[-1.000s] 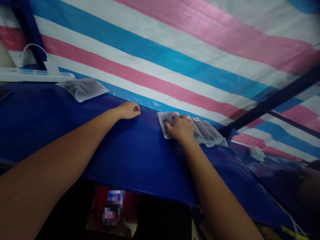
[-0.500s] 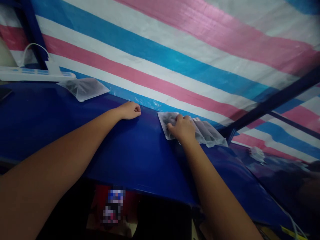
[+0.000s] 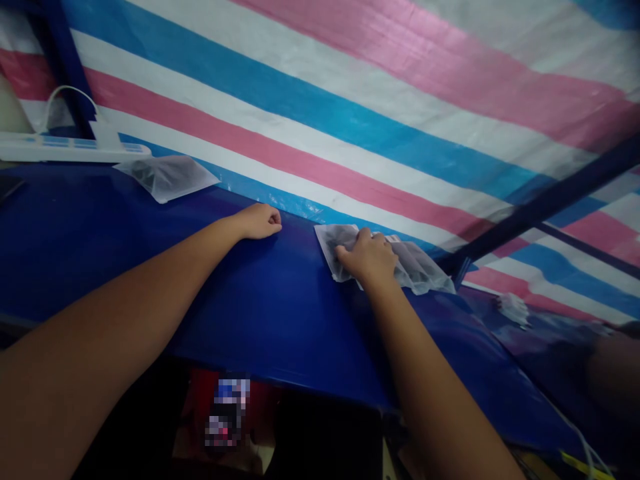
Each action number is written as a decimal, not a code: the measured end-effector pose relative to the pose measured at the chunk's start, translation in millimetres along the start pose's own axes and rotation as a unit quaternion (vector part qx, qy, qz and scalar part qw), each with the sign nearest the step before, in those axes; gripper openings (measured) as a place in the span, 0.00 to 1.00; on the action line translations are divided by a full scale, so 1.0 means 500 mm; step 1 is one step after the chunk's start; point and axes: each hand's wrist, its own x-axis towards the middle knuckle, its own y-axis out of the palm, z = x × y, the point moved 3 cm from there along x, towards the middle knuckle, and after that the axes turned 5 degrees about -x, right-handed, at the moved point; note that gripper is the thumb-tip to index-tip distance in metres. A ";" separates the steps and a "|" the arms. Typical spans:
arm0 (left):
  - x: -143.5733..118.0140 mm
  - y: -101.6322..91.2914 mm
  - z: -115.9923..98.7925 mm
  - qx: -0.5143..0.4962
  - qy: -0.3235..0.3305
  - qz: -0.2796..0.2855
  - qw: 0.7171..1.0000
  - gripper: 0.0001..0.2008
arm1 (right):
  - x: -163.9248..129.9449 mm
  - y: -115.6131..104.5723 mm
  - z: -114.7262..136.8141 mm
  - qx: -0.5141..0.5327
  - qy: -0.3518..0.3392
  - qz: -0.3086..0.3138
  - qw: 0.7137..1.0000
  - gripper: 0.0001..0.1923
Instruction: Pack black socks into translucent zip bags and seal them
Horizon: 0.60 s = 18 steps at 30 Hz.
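Resting right hand (image 3: 374, 259), thumb spread wide, on overlapping frosted pouches (image 3: 424, 268) at the back of the worktop (image 3: 280, 313), and holding left hand (image 3: 261, 221) in a loose fist to their left

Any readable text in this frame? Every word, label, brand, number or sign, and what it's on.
None can be read.
Frosted bags under the right hand: no legible lettering.
Bag at left: none legible.
White power strip: too blurred to tell.
Striped sheet: no lettering seen.
Pixelated patch below the table edge: unreadable.
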 end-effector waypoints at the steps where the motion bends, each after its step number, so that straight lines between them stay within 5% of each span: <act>1: 0.000 0.000 0.000 -0.002 0.000 0.000 1.000 0.12 | 0.001 0.000 -0.001 0.001 0.000 -0.001 1.000 0.34; 11: 0.003 0.002 0.003 -0.001 0.012 -0.002 1.000 0.11 | 0.002 0.004 -0.006 0.004 -0.015 -0.018 1.000 0.31; 18: 0.004 0.003 0.005 0.003 0.005 0.001 1.000 0.12 | 0.001 -0.011 0.009 0.052 -0.075 -0.132 0.987 0.26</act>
